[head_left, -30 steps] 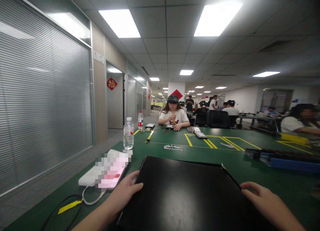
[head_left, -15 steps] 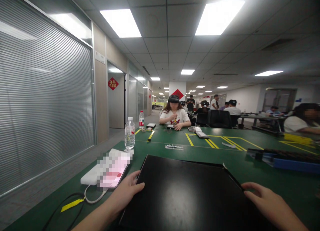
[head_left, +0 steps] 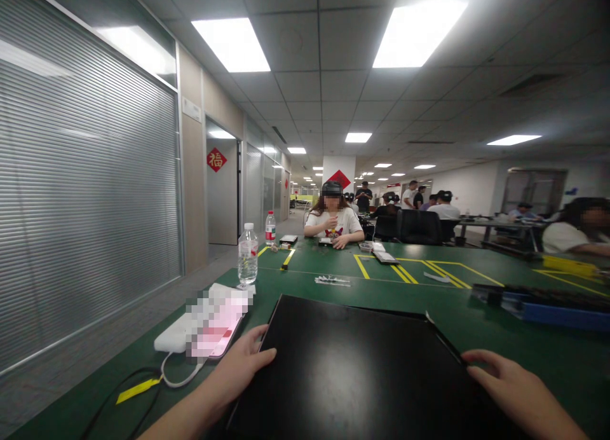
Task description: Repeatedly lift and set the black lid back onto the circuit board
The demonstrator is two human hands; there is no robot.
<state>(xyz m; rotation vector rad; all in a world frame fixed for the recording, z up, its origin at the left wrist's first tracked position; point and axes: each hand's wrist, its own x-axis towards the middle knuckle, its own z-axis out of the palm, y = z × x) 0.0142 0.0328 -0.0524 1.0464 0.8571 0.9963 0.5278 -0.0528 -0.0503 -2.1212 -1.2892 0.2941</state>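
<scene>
A large flat black panel fills the space right in front of me, its surface glossy with a ceiling light reflected in it. What exactly it is, I cannot make out. My left hand grips its left edge, thumb on top and the fingers partly hidden at the side. On the opposite edge, my right hand holds the panel near its far right part, with fingers curled at the rim. A thin strip stands up slightly along that right edge, close to the corner. The panel's near edge runs out of the picture.
Left of the panel lie a white power bank, a blurred phone and cables on the green table. A water bottle stands behind them. Blue bins are at the right. Across the table sits a co-worker.
Both my hands and the black panel stay where they were. Far back, another person in dark clothing has come into view; the co-worker opposite has shifted a hand slightly.
</scene>
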